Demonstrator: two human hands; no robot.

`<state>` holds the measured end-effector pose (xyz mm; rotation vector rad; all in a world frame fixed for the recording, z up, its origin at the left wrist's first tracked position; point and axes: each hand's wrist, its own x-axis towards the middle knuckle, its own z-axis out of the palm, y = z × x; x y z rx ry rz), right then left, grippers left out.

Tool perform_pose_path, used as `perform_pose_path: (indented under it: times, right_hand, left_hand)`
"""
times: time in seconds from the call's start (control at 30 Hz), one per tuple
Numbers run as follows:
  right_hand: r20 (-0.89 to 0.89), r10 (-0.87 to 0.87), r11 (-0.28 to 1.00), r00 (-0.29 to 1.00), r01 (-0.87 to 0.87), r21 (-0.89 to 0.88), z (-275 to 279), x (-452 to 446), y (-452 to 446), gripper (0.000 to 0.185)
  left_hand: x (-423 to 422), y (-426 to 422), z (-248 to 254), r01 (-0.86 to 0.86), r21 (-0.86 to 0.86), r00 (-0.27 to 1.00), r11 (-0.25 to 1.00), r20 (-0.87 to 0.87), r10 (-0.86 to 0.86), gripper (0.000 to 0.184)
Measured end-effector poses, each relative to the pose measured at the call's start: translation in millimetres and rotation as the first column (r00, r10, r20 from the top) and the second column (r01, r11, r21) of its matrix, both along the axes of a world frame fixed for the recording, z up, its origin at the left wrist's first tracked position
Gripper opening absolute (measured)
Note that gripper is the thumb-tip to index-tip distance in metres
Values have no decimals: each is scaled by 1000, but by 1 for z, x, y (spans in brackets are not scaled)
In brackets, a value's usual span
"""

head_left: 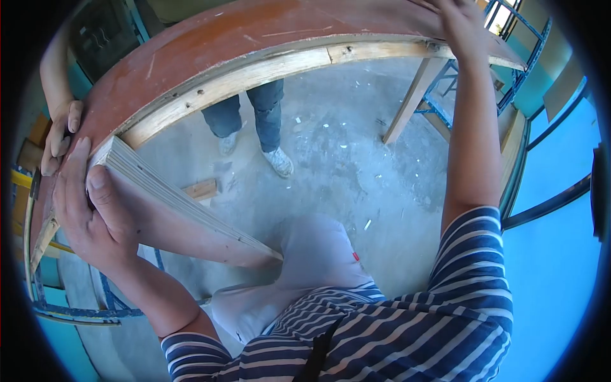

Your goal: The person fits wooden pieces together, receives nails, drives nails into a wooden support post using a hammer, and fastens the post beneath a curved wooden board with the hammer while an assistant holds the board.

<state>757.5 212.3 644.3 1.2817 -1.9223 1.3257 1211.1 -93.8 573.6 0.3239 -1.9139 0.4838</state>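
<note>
A reddish-brown tabletop with a pale, rough wooden edge strip spans the upper part of the view. Under its left end a thick layered board slants down toward my knee. My left hand is closed around the board's upper end, thumb on the near side and fingers reaching to the tabletop's edge. At the upper right, my right hand is at the tabletop; its fingers are blurred and partly cut off. Another person's hand rests on the tabletop's left end, close to my left fingers.
The other person's legs stand beyond the tabletop. A wooden leg supports the right side near a blue metal frame. A short wood block and white scraps lie on the concrete floor. More metal framing stands lower left.
</note>
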Motion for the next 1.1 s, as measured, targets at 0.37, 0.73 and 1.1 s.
perform_pose_path:
  times: [0.37, 0.73, 1.1]
  right_hand:
    - [600, -262, 962, 755, 160, 220, -334, -17, 27, 26]
    - [555, -751, 578, 358, -50, 815, -493, -132, 55, 34]
    - [577, -730, 558, 366, -168, 813, -524, -80, 50, 48]
  left_hand:
    - [-3, 21, 4, -31, 106, 997, 994, -71, 38, 36]
    - [0, 3, -3, -72, 37, 997, 997, 34, 71, 47]
    - [3, 7, -4, -92, 66, 995, 994, 40, 90, 43]
